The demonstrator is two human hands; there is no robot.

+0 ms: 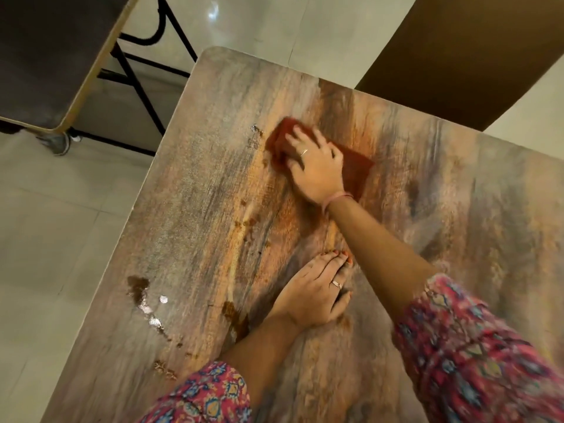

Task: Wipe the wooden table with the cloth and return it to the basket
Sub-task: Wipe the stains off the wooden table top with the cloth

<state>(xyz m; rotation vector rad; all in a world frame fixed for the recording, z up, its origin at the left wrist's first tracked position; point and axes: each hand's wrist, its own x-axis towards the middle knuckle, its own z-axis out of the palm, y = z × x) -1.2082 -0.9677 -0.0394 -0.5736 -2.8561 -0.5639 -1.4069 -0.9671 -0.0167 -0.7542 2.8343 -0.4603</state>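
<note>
Red cloth, soft and limp, pressed flat under right hand open grip at 12 o'clock on bench; left hand rests open; pinch an edge.

right hand presses red cloth on wooden table | left hand flat on table | brown spills near edge

Single head-worn view, steeply down, close over the wooden table.

text: none readable | labels: none showing | brands: none | numbers: none | signs: none | desk: showing only wood grain and stains
</note>
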